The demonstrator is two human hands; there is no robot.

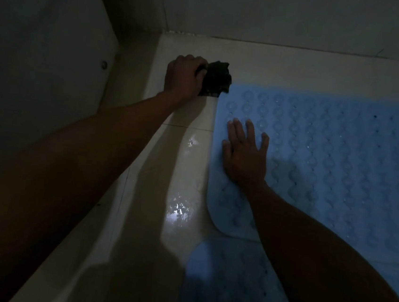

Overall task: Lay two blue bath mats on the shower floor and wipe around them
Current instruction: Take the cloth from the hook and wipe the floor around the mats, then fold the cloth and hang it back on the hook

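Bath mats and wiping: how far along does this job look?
Done: both blue mats lie flat on the shower floor, the far mat and the near mat. In hand: the left hand grips a dark cloth on the floor at the far mat's corner, while the right hand presses that mat. Left: the wet, shiny strip beside the mats looks unwiped.

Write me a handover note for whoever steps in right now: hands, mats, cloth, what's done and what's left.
Left hand grips a dark cloth on the floor at the far mat's far left corner.
Right hand lies flat, fingers spread, on that mat near its left edge.
Near mat lies just below it on the floor; whether the two touch is hard to tell.
Done: both mats are down.
Left: wiping. The floor strip left of the mats shows wet glare; the scene is dim, so the rest of the surround cannot be judged.
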